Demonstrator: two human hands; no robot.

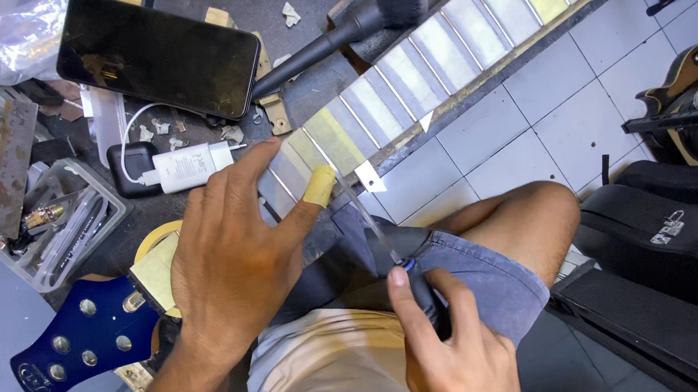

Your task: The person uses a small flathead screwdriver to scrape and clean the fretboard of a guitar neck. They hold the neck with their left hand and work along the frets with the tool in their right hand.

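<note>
A guitar neck (470, 21) with taped fret spaces runs diagonally from upper right to the blue headstock (84, 337) at lower left. My left hand (234, 259) lies flat on the neck near the headstock, fingers spread, with yellow tape wrapped around one fingertip (320, 187). My right hand (451, 351) grips the dark handle of a thin metal tool (371, 220) whose blade slants up toward the fretboard near the left fingertips. My bare knee (527, 215) sits under the neck.
A black phone (157, 54) and a white charger (192, 166) lie on the bench above the neck. A black brush (359, 19) rests beside them. Clear trays of tools (7, 192) stand at left. Guitar cases (696, 236) and a guitar (693, 94) sit on the tiled floor, right.
</note>
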